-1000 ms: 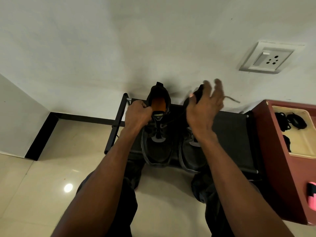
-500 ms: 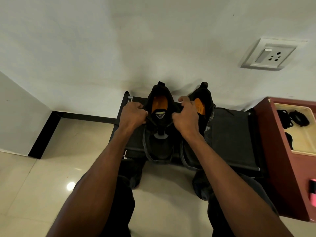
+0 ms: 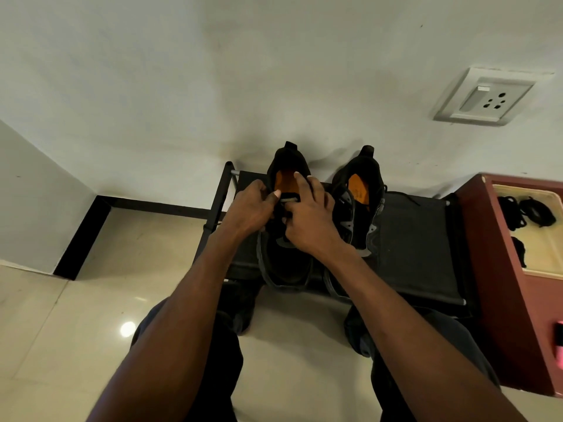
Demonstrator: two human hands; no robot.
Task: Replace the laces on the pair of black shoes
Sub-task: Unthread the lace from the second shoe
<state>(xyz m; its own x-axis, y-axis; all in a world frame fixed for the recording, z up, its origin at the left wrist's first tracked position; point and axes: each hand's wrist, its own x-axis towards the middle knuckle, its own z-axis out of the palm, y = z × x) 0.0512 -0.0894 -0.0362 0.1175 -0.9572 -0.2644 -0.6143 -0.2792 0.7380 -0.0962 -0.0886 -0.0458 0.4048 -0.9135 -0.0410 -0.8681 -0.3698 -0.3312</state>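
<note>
Two black shoes with orange insoles stand side by side on a low black rack (image 3: 417,254) against the wall. Both my hands work over the tongue of the left shoe (image 3: 283,266). My left hand (image 3: 251,208) pinches the black lace at the top eyelets, thumb against the tongue. My right hand (image 3: 310,220) also grips the lace there, with its index finger stretched toward the orange insole. The right shoe (image 3: 361,190) stands untouched beside them; a loose black lace (image 3: 402,196) trails from it across the rack.
A dark red cabinet (image 3: 499,269) stands at the right; its cream tray (image 3: 545,257) holds bundled black laces (image 3: 536,213). A wall socket (image 3: 484,97) sits up right. My knees rest on the glossy tiled floor (image 3: 91,315) in front of the rack.
My right hand came down from above the right shoe, where it held up a lace end, and joined my left hand at the left shoe's tongue. Both hands then closed in toward the middle.
</note>
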